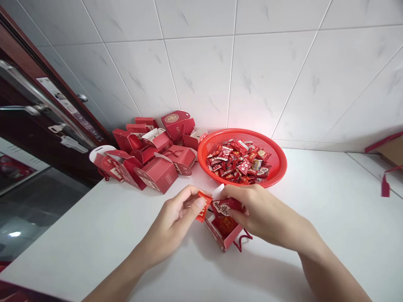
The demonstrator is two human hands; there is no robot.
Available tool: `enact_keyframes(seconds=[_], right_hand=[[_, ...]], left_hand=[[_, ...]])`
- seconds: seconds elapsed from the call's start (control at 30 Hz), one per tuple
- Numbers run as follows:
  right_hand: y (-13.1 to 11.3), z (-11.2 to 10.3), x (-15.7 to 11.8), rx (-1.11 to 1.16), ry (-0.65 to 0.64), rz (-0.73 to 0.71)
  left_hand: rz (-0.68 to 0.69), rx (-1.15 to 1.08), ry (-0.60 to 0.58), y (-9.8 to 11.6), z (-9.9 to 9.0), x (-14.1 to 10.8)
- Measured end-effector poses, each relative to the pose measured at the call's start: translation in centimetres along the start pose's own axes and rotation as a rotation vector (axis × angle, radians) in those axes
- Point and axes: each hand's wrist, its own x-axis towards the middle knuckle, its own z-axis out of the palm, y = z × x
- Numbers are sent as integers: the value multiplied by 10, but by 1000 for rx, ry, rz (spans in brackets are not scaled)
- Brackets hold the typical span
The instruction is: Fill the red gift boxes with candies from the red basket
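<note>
My left hand (174, 220) pinches a small orange-red candy packet (204, 211) between thumb and fingers. It is beside the left edge of an open red gift box (232, 239) with a dark red cord. Over that box, my right hand (267, 214) has its thumb and fingers on a dark red snack packet (223, 206) with white lettering. This packet is at the box opening, and part of the box is hidden behind the right hand. Just beyond both hands stands a red plastic basket (281, 161) filled with wrapped candies (244, 167).
Several red gift boxes (163, 174), many with lids up, crowd the left back of the white table (103, 235). A tiled wall (198, 75) rises behind. To the left is a dark door (47, 126) with keys; a cardboard box (390, 151) shows at the right edge.
</note>
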Motion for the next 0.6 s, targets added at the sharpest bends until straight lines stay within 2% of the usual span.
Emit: enact_keyframes(seconds=[0.2, 0.4, 0.6], right_hand=[[-3, 8, 0, -154, -14, -6], [-5, 21, 7, -170, -90, -64], [-12, 26, -4, -395, -34, -101]], left_hand=[[-16, 50, -17, -1, 0, -4], [-20, 41, -49, 3, 1, -5], [-34, 51, -74, 3, 0, -7]])
